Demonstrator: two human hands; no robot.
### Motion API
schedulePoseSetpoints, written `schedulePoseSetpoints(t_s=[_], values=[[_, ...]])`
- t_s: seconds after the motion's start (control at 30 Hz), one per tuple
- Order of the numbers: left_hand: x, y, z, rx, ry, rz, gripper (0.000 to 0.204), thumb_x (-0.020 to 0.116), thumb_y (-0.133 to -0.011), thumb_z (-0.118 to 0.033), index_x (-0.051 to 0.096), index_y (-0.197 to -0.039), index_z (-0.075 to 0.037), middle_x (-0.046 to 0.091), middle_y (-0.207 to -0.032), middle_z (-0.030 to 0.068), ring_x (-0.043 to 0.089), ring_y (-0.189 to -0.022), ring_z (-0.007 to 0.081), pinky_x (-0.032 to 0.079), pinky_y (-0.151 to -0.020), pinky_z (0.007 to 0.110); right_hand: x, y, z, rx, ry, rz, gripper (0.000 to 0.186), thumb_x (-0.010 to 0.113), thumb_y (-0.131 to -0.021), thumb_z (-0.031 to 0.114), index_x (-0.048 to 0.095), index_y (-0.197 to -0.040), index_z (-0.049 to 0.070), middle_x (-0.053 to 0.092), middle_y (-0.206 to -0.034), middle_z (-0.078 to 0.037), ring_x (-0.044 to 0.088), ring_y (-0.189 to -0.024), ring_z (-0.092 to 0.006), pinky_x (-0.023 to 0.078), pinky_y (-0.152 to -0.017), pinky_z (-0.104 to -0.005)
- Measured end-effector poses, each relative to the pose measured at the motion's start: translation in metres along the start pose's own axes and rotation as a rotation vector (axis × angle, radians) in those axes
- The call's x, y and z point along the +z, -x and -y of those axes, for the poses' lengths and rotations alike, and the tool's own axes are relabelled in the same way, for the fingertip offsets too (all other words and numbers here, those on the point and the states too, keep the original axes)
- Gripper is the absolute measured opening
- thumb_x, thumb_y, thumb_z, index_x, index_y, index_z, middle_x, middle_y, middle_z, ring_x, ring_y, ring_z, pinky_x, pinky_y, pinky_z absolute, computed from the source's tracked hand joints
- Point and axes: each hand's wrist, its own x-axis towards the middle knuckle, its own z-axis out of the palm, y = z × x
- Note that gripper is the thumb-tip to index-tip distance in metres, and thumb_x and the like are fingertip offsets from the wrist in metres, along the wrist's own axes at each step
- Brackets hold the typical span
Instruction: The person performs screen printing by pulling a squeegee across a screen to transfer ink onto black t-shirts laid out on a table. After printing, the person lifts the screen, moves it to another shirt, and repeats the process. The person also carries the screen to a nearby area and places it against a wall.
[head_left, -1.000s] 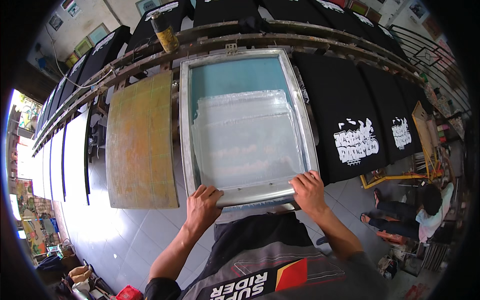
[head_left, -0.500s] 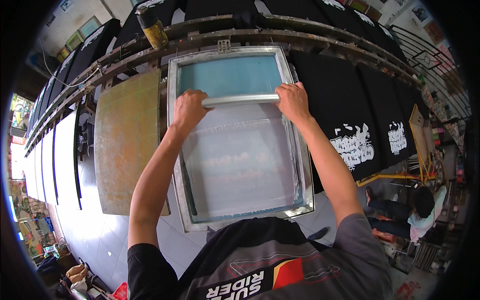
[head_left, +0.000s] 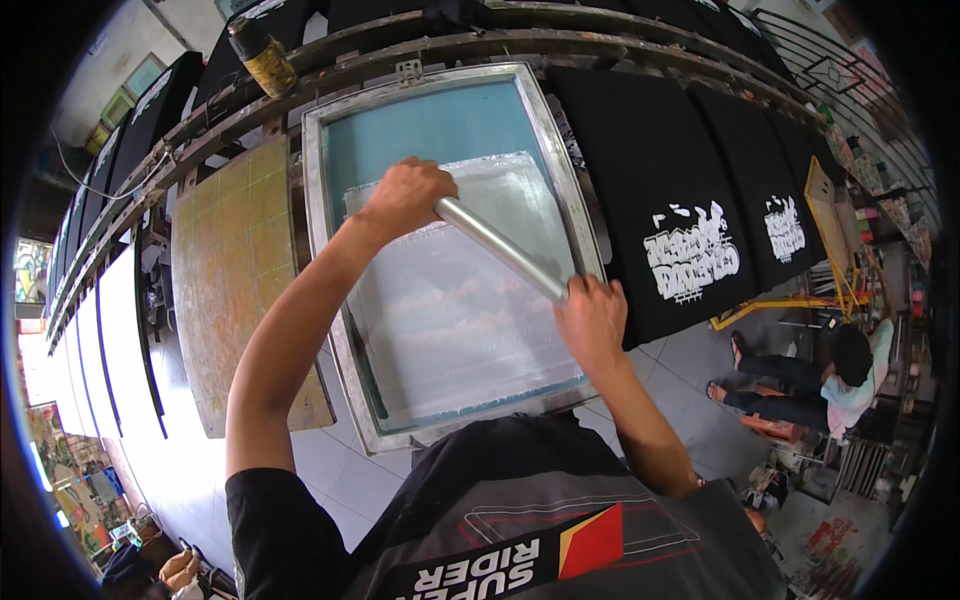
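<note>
A metal-handled squeegee [head_left: 500, 248] lies slantwise over a screen printing frame [head_left: 553, 150], its left end farther away than its right. My left hand [head_left: 408, 200] is closed round the far left end. Round the near right end my right hand [head_left: 593, 325] is closed, close to the frame's right side. Blue-green mesh [head_left: 435, 115] shows at the far part of the frame. A pale, whitish film covers the mesh nearer to me, with a streaky edge beyond my left hand. The squeegee's blade is hidden below its handle.
Black cloth pieces [head_left: 640, 160] with white prints lie on boards to the right. A bare yellowish board [head_left: 235, 290] stands left of the frame. A yellow-and-black can [head_left: 265, 65] rests on the metal rails behind. At the far right sits another person [head_left: 850, 380].
The squeegee has turned from nearly level to a slant. My right hand has come toward me with its end; my left hand stays near the far part. The view has shifted slightly.
</note>
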Motion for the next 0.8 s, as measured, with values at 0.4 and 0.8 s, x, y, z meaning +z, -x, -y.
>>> schedulePoseSetpoints(t_s=[0.4, 0.8], values=[[-0.003, 0.009, -0.019, 0.277, 0.008, -0.023, 0.024, 0.077, -0.079, 0.0, 0.079, -0.095, -0.017, 0.079, -0.105, -0.0028, 0.07, -0.108, 0.0196, 0.047, -0.115, 0.041, -0.004, 0.088, 0.091, -0.06, -0.186, 0.089, 0.035, 0.076, -0.089, 0.033, 0.068, -0.086, 0.0, 0.069, -0.079, -0.018, 0.07, -0.065, -0.0359, 0.056, -0.073, -0.0501], [-0.062, 0.101, -0.008, -0.346, -0.052, -0.006, 0.02, 0.083, -0.083, -0.024, 0.08, -0.099, -0.013, 0.074, -0.098, 0.0119, 0.07, -0.099, 0.0343, 0.057, -0.088, 0.048, 0.004, -0.07, 0.021, -0.286, 0.036, -0.195, 0.011, 0.062, -0.092, 0.003, 0.072, -0.097, 0.007, 0.074, -0.093, -0.009, 0.073, -0.092, -0.0285, 0.048, -0.091, -0.0459]])
